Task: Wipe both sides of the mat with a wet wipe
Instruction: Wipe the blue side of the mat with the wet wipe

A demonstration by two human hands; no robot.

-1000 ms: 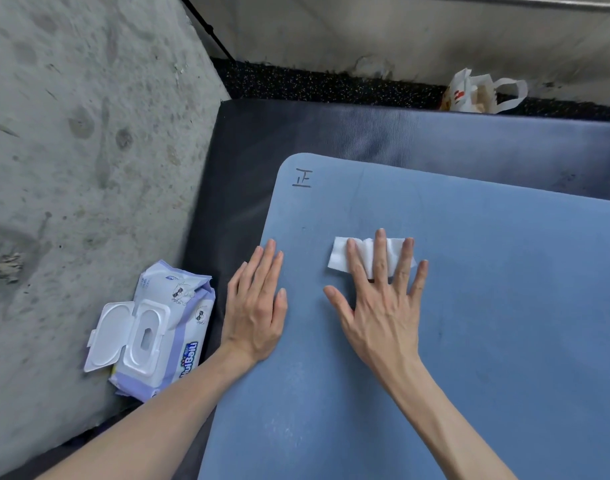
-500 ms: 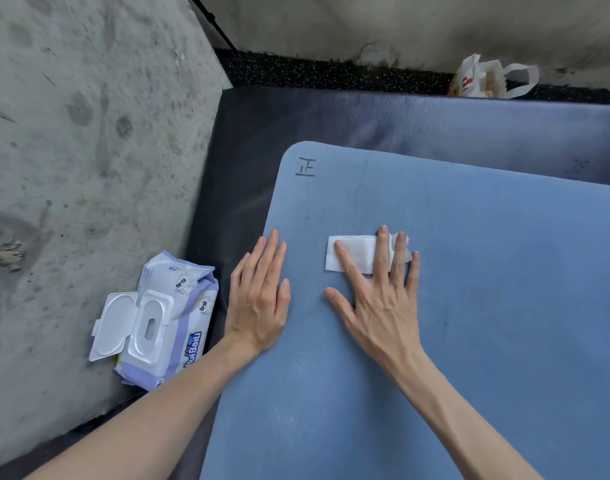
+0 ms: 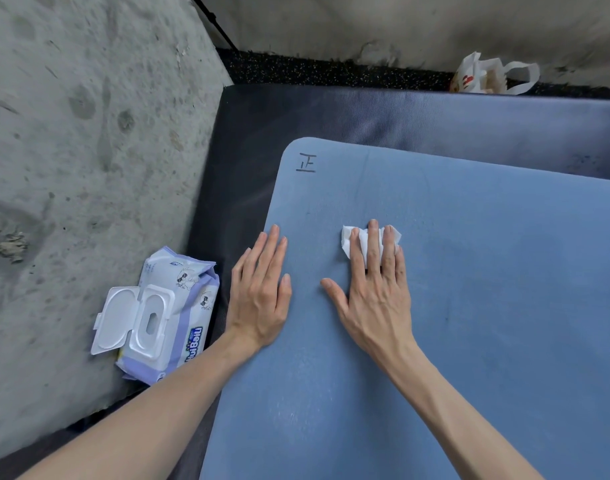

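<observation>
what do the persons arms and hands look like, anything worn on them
Both forearms are bare up to the frame's edge, with no sleeves in view. The left hand and right hand wear no gloves, rings, watch or bracelets. Fingernails are short and unpainted.

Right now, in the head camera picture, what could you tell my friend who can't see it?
A person's right hand presses a crumpled white wet wipe flat onto a blue mat, while the left hand rests flat on the mat's left edge. An open pack of wipes lies left of the mat on the concrete floor.
</observation>
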